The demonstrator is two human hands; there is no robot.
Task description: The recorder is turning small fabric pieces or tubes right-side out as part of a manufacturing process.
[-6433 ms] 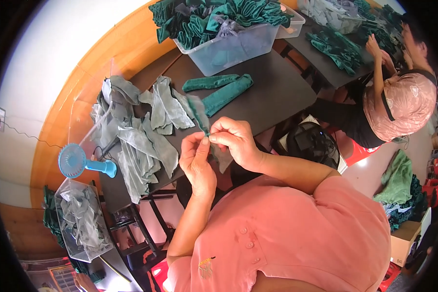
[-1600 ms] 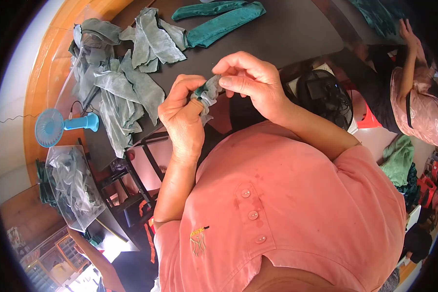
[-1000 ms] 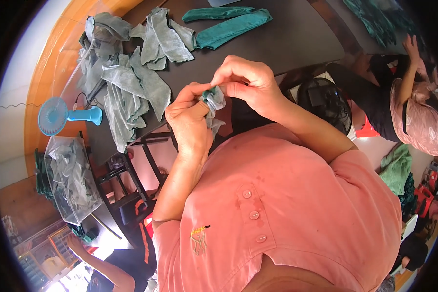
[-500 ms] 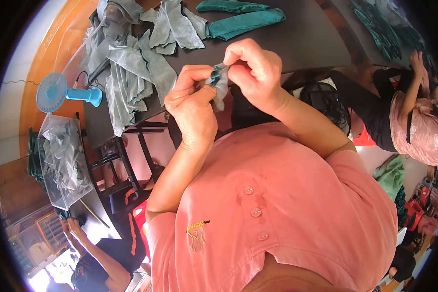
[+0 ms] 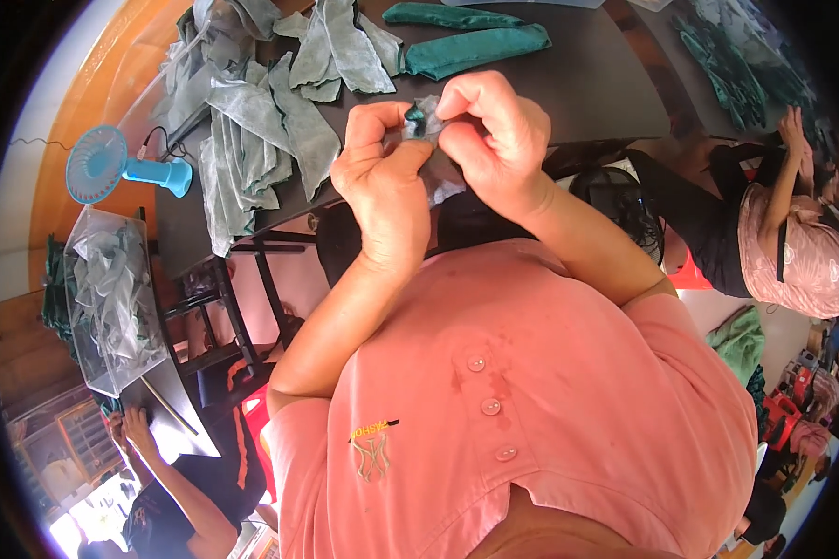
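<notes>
Above the near edge of the dark table, both hands work on a small piece of cloth point(image 5: 431, 112), pale grey with a dark green patch. My left hand point(image 5: 382, 168) pinches it between thumb and curled fingers. On its other side, my right hand point(image 5: 496, 135) is closed, thumb and index fingertip at the cloth's edge. Part of the cloth is hidden behind the fingers. Left of the hands lie several grey-green fabric strips point(image 5: 242, 140), some overhanging the table edge. Two green velvety fabric pieces point(image 5: 480, 51) rest on the tabletop beyond the hands.
A blue fan point(image 5: 98, 165) stands at the table's left side. Below it, a clear bin point(image 5: 116, 307) holds grey cloth. One person's arms point(image 5: 163, 466) show at lower left, and another person point(image 5: 783, 219) sits at right. Dark green fabric point(image 5: 722, 70) lies on the far-right table point(image 5: 657, 28).
Both hands have shifted slightly right, the left one more. The cloth is turned, showing more of its grey side above the fingers, and the right fingertips stay at its edge.
</notes>
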